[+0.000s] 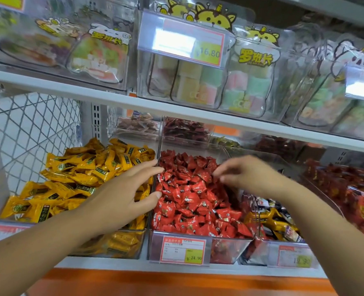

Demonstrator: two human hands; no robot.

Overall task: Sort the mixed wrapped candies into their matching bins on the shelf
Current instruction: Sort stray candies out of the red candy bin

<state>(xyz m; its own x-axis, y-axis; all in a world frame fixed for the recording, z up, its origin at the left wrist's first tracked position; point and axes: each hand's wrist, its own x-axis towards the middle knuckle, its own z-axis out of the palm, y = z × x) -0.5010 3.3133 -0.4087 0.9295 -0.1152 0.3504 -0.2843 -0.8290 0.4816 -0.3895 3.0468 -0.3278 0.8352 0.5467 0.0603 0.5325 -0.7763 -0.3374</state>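
A clear bin (177, 247) in the middle of the lower shelf is heaped with red wrapped candies (189, 197). To its left a bin holds yellow wrapped candies (74, 178). My left hand (123, 195) lies with straight fingers across the divider between these two bins, fingertips over the red pile, holding nothing. My right hand (247, 174) hovers over the right side of the red pile with fingers loosely curled downward; whether it pinches a candy cannot be told. A third bin to the right holds mixed yellow, red and dark candies (277, 227).
More red packets (351, 189) fill a bin at far right. Smaller bins of dark red sweets (185, 129) sit behind. The upper shelf (134, 101) carries clear boxes of pastel sweets. Price tags (182, 249) hang on the bin fronts. A white mesh panel (27, 129) closes the left side.
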